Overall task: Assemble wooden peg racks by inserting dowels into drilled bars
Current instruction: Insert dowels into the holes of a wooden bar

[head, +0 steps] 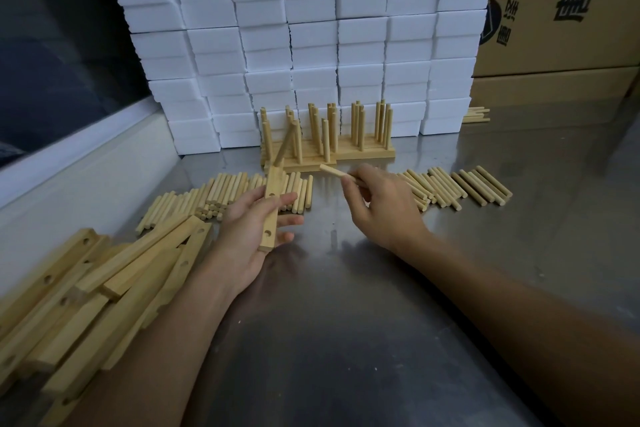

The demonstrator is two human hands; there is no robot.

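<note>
While the left hand (258,225) is cradling a pale, square-section drilled wooden bar (272,211) across its half-curled fingers above the steel counter (346,305), one short pale round dowel (285,144) is already standing, tilted, at the bar's far end. Item is looking light, stiff and smooth-sanded, unlikely to bend; best taken at mid-length, leaving the two open holes uncovered. Right hand (377,204) is pinching a second pale wooden dowel (334,172) near one end, palm down, free end pointing left toward the bar, not touching it. Loose dowels (460,185) are lying in rows beyond both hands; spare drilled bars (104,288) are heaping at left; finished racks (329,146) are standing behind.
</note>
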